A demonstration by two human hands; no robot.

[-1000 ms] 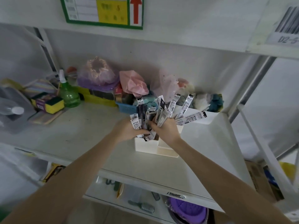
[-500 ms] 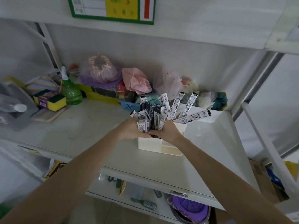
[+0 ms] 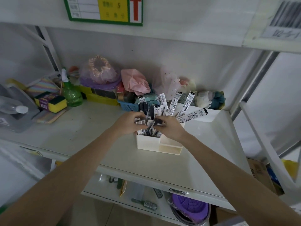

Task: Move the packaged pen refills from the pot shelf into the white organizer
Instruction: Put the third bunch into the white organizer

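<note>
My left hand (image 3: pixel 128 123) and right hand (image 3: pixel 170 128) are pinched together on the refills (image 3: pixel 150 126), bunching them upright in the organizer's (image 3: pixel 147 143) tall 10 o'clock compartment so they don't fan out toward 2 o'clock.

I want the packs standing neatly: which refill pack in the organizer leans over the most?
The rightmost refill pack, tipped nearly flat toward the right over the white organizer rim; the other packs stand much steeper.
</note>
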